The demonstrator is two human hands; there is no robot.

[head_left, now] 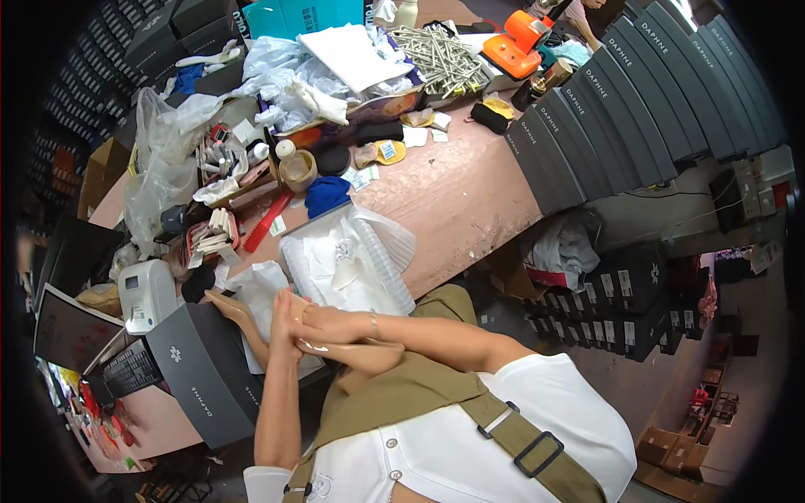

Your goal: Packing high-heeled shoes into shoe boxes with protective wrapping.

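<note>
A beige high-heeled shoe (pixel 373 358) lies in front of my apron, low and close to my body. My right hand (pixel 335 324) is closed over its front part, fingers pointing left. On the other side my left hand (pixel 286 323) presses against the shoe's front end and meets my right fingers; its grip is partly hidden. A second beige shoe (pixel 241 321) rests on white tissue paper (pixel 262 289) to the left of my left hand. Just beyond my hands sits a box lined with white paper (pixel 348 256).
A grey shoebox (pixel 201 373) and a white label printer (pixel 148 293) stand at left. Stacked grey shoeboxes (pixel 604 117) line the right of the table (pixel 470 193). At the back are a carton of plastic bags (pixel 335 75), a heap of sticks (pixel 444 59) and an orange device (pixel 513 49).
</note>
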